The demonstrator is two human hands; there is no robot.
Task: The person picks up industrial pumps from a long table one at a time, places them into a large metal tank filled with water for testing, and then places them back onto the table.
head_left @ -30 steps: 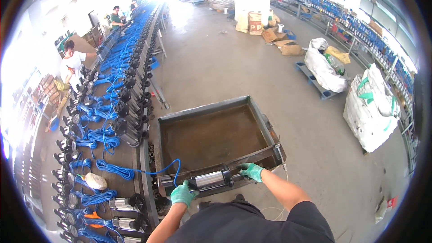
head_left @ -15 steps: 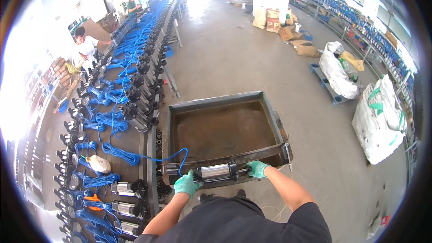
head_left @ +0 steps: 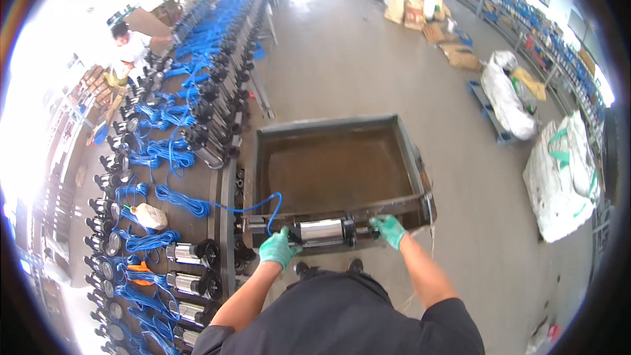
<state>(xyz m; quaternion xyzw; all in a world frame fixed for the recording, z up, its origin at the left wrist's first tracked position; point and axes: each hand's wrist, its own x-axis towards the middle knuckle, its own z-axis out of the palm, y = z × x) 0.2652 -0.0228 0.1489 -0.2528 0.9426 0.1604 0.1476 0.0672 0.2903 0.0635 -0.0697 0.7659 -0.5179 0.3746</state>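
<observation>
A submersible pump (head_left: 322,231), a silver cylinder with black ends, lies sideways across the near ledge of a water tank (head_left: 328,123). Green-gloved, my left hand (head_left: 279,248) is closed around its black left end, from which a blue cable (head_left: 271,207) loops back to the bench. My right hand (head_left: 390,230), gloved alike, is off the pump's right end. Its fingers are closed around a small black piece (head_left: 374,231), whose kind is hard to make out. Murky brown water fills the tank beyond the pump.
On the left, a long bench (head_left: 197,223) carries rows of similar pumps (head_left: 187,253), blue cable coils (head_left: 183,200) and a whitish bottle (head_left: 150,215). People work farther along it. White sacks (head_left: 562,177) and a blue pallet (head_left: 490,108) stand at right.
My right hand has shifted right, away from the pump's end, with a small black piece at its fingers. The left hand stays on the pump. The whole view has shifted slightly.
</observation>
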